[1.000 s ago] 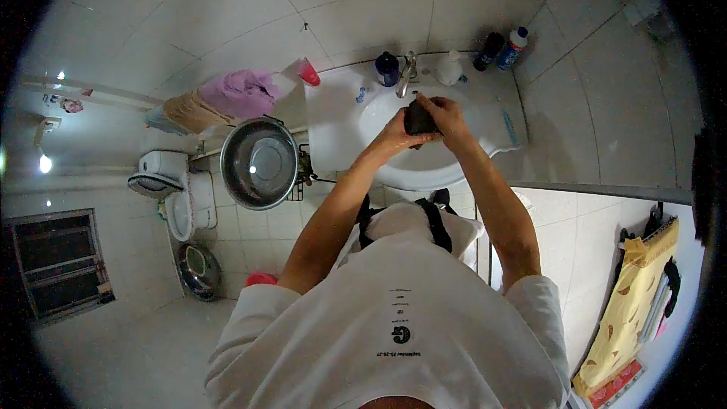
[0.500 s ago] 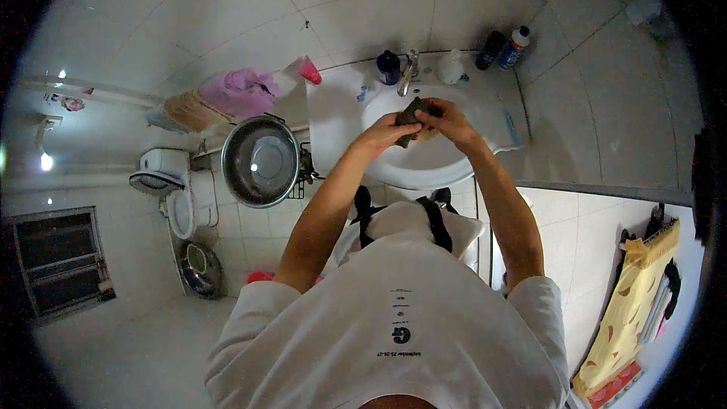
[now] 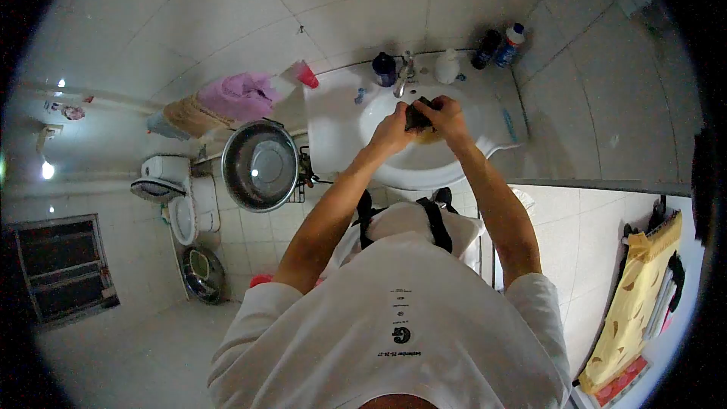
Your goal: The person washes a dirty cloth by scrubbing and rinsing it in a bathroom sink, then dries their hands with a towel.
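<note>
Over the white sink (image 3: 352,140), my left hand (image 3: 392,130) grips the left side of a dark cloth-like item (image 3: 416,117). My right hand (image 3: 448,117) is closed on its right side, so both hands hold the item between them. What the item is exactly is too small to tell. Yellowish-brown liquid shows in the basin just below the hands. The metal faucet (image 3: 404,76) stands just behind them.
Behind the basin stand a dark blue bottle (image 3: 384,69), a white bottle (image 3: 447,67) and two more bottles at the right corner. A red cup (image 3: 307,75) sits at the sink's left corner. Left of the sink is a metal basin (image 3: 261,165); a toothbrush-like blue item lies right.
The hands have drawn closer together than half a second ago, and the dark item is bunched up more between them. The camera view has shifted slightly.
</note>
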`<control>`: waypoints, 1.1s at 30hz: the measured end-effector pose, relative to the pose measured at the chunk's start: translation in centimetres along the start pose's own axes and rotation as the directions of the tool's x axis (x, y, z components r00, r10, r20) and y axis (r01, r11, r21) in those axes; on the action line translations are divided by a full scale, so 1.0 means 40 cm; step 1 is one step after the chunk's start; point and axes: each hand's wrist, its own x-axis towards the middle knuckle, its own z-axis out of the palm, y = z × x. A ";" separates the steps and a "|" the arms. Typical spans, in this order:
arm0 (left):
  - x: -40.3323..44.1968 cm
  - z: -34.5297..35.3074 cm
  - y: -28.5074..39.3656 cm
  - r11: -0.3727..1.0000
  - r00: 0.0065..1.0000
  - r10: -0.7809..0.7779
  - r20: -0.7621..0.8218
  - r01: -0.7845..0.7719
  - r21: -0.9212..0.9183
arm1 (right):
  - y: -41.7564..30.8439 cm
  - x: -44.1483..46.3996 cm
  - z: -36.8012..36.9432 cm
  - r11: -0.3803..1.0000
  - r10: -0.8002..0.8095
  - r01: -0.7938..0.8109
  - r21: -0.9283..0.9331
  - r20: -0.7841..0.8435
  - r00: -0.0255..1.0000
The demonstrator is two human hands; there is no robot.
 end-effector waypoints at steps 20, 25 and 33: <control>-0.003 -0.121 0.066 0.120 0.629 0.281 0.724 0.726 -0.677 | -0.103 -0.092 -0.071 0.259 -0.867 0.859 -0.441 0.285 0.408; 0.001 -0.154 0.102 0.318 0.648 0.234 0.725 0.654 -0.687 | -0.124 -0.064 -0.101 0.181 -0.792 0.840 -0.511 0.431 0.432; 0.069 -0.102 0.095 0.943 0.780 -0.076 0.621 0.258 -0.210 | -0.068 0.000 -0.072 0.229 -0.669 0.740 -0.632 0.450 0.591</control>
